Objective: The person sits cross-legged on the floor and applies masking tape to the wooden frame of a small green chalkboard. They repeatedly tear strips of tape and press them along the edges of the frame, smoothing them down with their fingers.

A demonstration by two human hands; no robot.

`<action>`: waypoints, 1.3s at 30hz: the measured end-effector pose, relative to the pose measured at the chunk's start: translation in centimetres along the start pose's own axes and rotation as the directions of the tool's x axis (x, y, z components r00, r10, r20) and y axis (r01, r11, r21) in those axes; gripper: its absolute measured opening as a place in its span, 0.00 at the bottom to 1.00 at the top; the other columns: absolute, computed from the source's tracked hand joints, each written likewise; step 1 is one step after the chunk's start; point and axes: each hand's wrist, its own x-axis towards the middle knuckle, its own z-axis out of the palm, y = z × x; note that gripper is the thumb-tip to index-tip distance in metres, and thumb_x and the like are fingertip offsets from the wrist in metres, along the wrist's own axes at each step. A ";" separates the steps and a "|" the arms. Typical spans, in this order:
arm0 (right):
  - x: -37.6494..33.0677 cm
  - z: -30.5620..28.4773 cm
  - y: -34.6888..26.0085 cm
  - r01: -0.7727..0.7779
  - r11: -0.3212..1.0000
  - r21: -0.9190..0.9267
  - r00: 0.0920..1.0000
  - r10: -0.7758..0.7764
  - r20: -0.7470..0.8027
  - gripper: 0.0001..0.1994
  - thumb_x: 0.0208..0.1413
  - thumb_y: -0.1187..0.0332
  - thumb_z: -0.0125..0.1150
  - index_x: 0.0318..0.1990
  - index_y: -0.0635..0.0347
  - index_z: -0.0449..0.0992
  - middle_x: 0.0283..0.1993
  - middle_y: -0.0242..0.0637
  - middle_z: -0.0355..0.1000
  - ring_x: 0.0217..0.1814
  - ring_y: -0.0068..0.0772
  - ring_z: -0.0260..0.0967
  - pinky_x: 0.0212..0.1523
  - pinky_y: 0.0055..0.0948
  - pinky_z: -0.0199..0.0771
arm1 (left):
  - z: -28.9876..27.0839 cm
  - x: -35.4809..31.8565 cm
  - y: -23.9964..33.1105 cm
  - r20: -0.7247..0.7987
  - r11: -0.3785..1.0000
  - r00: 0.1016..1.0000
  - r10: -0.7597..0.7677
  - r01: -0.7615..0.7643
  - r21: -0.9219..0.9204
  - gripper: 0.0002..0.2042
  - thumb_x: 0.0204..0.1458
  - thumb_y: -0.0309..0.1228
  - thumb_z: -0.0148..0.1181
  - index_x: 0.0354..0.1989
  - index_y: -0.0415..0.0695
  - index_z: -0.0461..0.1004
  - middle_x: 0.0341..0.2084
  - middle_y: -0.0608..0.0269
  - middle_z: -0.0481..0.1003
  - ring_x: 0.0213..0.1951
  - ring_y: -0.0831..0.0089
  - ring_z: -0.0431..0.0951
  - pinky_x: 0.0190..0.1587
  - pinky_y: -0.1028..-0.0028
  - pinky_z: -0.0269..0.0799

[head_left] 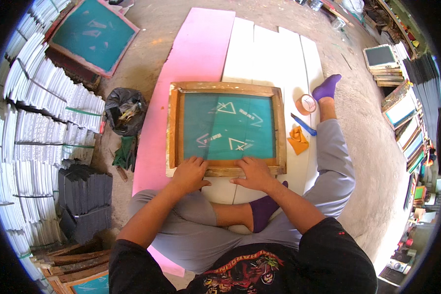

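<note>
A screen-printing frame [225,88] of wood, with teal mesh and pale triangular marks, lies in front of me on the boards. My left hand [190,174] grips its near rail left of the middle, fingers over the wood and thumb toward me. On the same rail, farther right, my right hand [254,174] holds on in a like way. Beside the frame's right side are a roll of brown tape [306,104], a blue utility knife [304,124] and a crumpled orange cloth [298,140].
Pink [193,49] and white boards [265,46] cover the floor under the frame. Tied white stacks [39,132] and a dark stack [85,196] stand left, near a black plastic bag [125,110]. Another teal screen [94,34] leans far left. More frames [381,57] pile up at right.
</note>
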 end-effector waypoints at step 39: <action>6.0 -10.7 27.5 -0.410 0.872 -0.269 0.772 0.174 -0.611 0.09 0.48 0.67 0.72 0.38 0.52 0.84 0.61 0.43 0.66 0.68 0.48 0.60 0.64 0.47 0.64 | -0.1 -0.7 -1.9 -0.025 0.982 0.984 -0.175 0.173 -0.076 0.27 0.41 0.51 0.76 0.46 0.47 0.82 0.41 0.56 0.78 0.48 0.53 0.78 0.51 0.59 0.76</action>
